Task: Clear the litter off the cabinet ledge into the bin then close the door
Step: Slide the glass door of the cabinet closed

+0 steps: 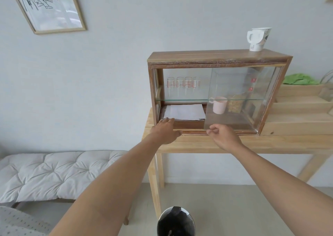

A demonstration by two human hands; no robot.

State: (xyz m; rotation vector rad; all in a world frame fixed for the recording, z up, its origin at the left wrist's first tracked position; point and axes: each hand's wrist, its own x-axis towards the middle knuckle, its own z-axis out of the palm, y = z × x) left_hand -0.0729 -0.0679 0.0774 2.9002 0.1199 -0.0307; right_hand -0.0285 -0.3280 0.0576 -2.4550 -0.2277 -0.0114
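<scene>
A wooden cabinet with glass sliding doors stands on a light wooden table. Its left half is open; the glass door covers the right half. My left hand lies flat on the cabinet's lower ledge at the open left side, fingers apart, touching the front of the white papers on the bottom shelf. My right hand pinches at the lower left corner of the glass door; whether anything small is between the fingers is unclear. A bin with a black liner stands on the floor below.
Several drinking glasses stand on the glass shelf; a pink mug and a jar sit behind the door. A crumpled paper cup stands on top. A padded bench lies left, wooden crates right.
</scene>
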